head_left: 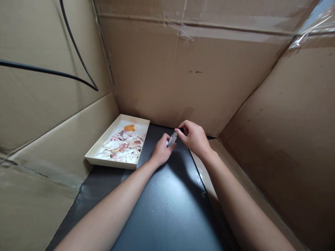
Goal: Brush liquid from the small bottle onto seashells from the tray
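My left hand [162,150] is closed around a small clear bottle [172,139], which is tilted up to the right. At the bottle's upper end, my right hand [193,136] pinches a black cap [181,130] between thumb and fingers. Whether the cap touches the bottle's neck is too small to tell. Left of my hands lies a shallow cream tray [112,163] holding several seashells [123,146] in white, pink and brown, with an orange piece [129,128] near its back.
Under my hands is a dark tabletop [157,205] with small droplets or specks. Cardboard walls [167,69] stand behind and on both sides. A black cable [52,71] hangs at the upper left. Clear plastic film [311,31] shows at the upper right.
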Action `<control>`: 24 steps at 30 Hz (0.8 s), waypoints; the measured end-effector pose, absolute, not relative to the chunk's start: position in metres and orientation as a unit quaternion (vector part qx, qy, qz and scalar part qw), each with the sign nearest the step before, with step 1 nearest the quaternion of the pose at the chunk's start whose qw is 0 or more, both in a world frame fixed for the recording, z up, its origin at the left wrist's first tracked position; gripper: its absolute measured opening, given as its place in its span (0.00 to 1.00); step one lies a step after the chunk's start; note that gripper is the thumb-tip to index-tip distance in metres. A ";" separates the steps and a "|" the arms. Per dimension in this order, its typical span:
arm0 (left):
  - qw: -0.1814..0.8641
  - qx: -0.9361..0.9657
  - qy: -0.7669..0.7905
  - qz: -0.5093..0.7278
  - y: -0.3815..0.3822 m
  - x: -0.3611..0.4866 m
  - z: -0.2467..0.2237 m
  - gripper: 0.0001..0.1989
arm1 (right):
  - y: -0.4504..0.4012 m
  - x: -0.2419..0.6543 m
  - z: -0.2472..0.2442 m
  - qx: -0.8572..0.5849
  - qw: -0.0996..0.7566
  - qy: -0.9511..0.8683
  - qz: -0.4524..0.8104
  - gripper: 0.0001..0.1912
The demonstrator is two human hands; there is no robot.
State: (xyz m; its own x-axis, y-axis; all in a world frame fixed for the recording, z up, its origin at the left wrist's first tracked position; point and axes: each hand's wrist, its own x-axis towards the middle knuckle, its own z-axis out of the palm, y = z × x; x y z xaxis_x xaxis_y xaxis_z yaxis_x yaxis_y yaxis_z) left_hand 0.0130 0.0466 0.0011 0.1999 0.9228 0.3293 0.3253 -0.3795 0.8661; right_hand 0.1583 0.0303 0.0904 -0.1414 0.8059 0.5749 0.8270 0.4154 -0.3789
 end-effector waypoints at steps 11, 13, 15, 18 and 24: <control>0.323 0.704 0.472 0.422 0.047 0.012 0.002 0.10 | 0.025 0.161 0.102 -0.522 0.394 -0.755 -0.037 0.03; 0.318 0.705 0.477 0.418 0.047 0.012 0.002 0.10 | 0.025 0.163 0.103 -0.523 0.397 -0.753 -0.040 0.03; 0.309 0.705 0.486 0.413 0.047 0.012 0.002 0.10 | 0.025 0.164 0.105 -0.525 0.402 -0.749 -0.046 0.04; 0.297 0.705 0.501 0.406 0.048 0.012 0.001 0.08 | 0.024 0.166 0.107 -0.527 0.411 -0.742 -0.054 0.05; 0.236 0.709 0.559 0.359 0.050 0.011 0.000 0.08 | 0.024 0.168 0.109 -0.533 0.414 -0.737 -0.038 0.07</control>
